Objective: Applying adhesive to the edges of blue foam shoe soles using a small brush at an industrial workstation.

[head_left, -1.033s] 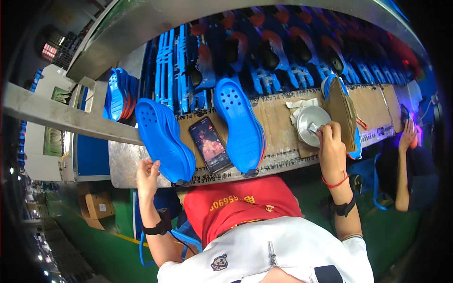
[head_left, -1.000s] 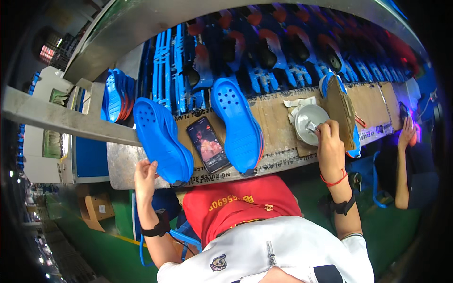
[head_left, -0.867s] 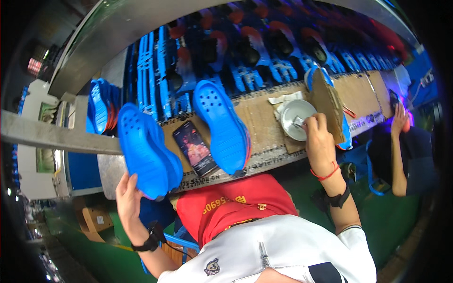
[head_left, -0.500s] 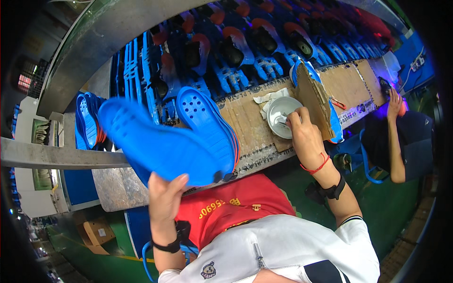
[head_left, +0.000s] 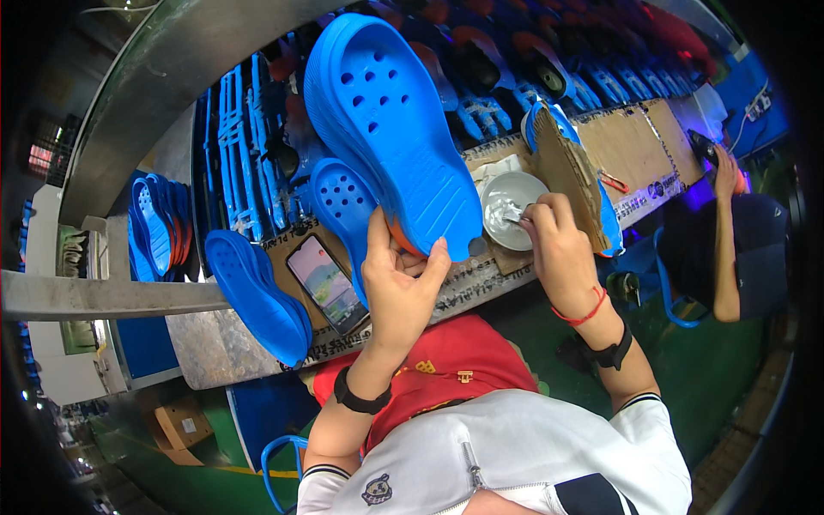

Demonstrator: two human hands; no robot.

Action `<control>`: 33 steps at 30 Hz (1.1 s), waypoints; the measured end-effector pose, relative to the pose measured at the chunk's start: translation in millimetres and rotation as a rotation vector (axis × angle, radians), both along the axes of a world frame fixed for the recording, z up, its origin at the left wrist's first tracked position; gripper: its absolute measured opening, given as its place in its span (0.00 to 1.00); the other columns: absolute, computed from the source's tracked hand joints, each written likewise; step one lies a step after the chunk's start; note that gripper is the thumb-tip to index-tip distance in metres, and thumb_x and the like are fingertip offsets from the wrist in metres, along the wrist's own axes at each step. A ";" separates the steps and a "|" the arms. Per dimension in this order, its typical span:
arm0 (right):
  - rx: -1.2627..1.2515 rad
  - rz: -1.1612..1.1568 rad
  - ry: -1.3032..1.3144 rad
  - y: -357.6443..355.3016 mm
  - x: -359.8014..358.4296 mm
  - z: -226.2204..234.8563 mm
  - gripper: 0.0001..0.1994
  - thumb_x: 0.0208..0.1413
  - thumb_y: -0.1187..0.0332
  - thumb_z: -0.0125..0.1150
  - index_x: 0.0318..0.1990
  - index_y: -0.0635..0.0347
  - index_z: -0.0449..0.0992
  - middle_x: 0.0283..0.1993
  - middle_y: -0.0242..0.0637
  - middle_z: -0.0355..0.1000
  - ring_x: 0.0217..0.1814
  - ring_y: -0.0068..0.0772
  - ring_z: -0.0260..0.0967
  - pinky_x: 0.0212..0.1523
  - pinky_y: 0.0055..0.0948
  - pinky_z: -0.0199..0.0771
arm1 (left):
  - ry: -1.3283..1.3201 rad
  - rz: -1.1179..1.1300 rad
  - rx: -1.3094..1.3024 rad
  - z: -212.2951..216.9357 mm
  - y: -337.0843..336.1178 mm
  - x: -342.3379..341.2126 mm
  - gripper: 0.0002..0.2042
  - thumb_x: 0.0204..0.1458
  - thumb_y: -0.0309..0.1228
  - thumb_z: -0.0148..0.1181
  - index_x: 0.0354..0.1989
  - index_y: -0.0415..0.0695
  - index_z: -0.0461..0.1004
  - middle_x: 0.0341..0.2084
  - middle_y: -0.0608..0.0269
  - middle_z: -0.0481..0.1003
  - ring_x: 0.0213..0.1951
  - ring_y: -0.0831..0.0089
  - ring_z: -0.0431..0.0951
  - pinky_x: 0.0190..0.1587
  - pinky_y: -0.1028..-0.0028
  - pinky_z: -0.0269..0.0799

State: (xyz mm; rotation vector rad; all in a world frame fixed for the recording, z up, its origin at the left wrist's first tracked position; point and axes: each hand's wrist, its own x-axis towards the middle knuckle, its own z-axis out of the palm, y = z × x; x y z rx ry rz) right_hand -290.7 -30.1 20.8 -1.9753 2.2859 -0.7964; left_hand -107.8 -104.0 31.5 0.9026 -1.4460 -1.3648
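A red bracelet [head_left: 577, 322] and black wristbands [head_left: 613, 349] accompany the white zip-necked shirt [head_left: 421, 451].

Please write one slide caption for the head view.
Left hand holding a blue perforated shoe sole, right hand at the edge of a round whitish bowl.

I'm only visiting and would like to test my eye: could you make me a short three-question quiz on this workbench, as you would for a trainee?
1. Which of the person's hands holds up a blue sole?
2. True or false: the phone on the bench has its screen lit.
3. Fill in: the fingers of the right hand are at a pale, round ____.

Key:
1. The left hand.
2. True.
3. Bowl.
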 end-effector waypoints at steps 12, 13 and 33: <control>-0.218 0.189 -0.163 4.3 17.4 30.5 0.07 0.47 0.77 0.61 0.34 0.61 0.72 0.39 0.39 0.67 0.30 0.42 0.72 0.25 0.33 0.72 | -0.074 0.074 -0.123 3.2 8.4 -1.5 0.28 0.46 0.19 0.59 0.56 0.29 0.56 0.32 0.52 0.76 0.30 0.73 0.79 0.30 0.77 0.75; -0.210 0.199 -0.182 4.5 17.4 31.3 0.07 0.47 0.77 0.61 0.35 0.61 0.72 0.39 0.39 0.67 0.31 0.42 0.72 0.25 0.33 0.72 | -0.065 0.072 -0.128 2.5 8.3 -0.7 0.28 0.46 0.19 0.59 0.56 0.29 0.56 0.32 0.52 0.76 0.30 0.74 0.78 0.30 0.77 0.75; -0.180 0.160 -0.235 2.5 17.2 36.2 0.06 0.47 0.78 0.60 0.34 0.62 0.72 0.38 0.41 0.69 0.30 0.44 0.72 0.28 0.34 0.72 | -0.077 0.048 -0.067 11.8 12.5 2.7 0.22 0.47 0.18 0.58 0.51 0.35 0.59 0.33 0.60 0.72 0.34 0.77 0.76 0.35 0.80 0.75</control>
